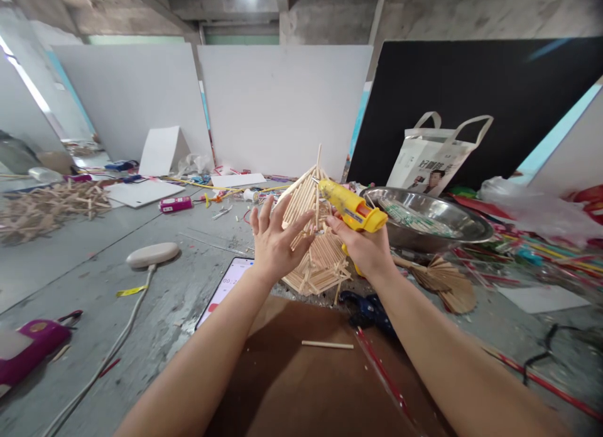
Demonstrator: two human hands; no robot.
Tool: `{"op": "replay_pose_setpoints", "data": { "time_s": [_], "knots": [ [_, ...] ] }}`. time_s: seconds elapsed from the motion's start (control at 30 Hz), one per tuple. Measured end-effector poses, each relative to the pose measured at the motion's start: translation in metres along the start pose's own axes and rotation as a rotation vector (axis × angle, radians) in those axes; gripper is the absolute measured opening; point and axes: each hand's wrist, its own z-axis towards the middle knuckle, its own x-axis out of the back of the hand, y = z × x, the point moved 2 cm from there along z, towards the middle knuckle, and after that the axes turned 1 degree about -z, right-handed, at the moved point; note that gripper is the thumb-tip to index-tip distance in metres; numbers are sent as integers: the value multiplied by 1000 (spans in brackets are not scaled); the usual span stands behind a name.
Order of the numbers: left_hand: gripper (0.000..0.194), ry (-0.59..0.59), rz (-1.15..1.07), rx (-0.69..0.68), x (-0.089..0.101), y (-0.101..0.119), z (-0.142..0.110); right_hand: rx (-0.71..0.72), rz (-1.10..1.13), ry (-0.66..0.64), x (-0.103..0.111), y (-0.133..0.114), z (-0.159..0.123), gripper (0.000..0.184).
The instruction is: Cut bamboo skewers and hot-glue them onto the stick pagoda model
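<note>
A yellow glue gun (353, 208) is in my right hand (365, 248), its nozzle pointing left at the upper part of a model built of thin wooden sticks (299, 201). The model has a slanted, roof-like top, one stick standing up at its peak, and a wider layered base. My left hand (282, 242) is at the model's near left side with its fingers spread; whether the fingertips touch the sticks I cannot tell. A single loose stick (327, 345) lies on the brown board (292, 387) in front of me.
A phone (226, 289) lies left of the model. To the right stand a metal basin (447, 226) holding wrapped sticks and a white bag (431, 157). A white cabled device (153, 255), a purple tool (32, 349) and a stick pile (56, 205) lie left.
</note>
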Motion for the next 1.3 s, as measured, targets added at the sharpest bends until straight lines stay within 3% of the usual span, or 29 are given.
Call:
{"op": "replay_pose_setpoints", "data": {
  "time_s": [0.17,0.3,0.5,0.63,0.77,0.87,1.1,1.2,1.3],
  "knots": [
    [39,-47,-3,7,0,3,1,-14,2,0,1,-6,-2,18],
    [34,32,-85,4,10,3,4,-23,26,17,13,-18,-5,16],
    [16,333,-262,117,39,8,14,-126,-5,126,62,-17,-17,15],
    [13,346,-371,73,55,27,17,-305,-26,119,104,1,-25,23],
    [13,219,-544,6,63,50,15,-584,86,144,143,26,-31,24],
    [10,122,-594,-31,65,62,12,-786,53,138,164,46,-36,20],
    [7,-151,-594,20,53,67,-1,-954,-4,214,197,87,-47,14],
    [12,-357,-576,44,42,69,-9,-966,-14,296,208,100,-49,6],
    [21,-682,-445,53,28,72,-20,-950,-64,411,216,110,-50,5]
  ]
}}
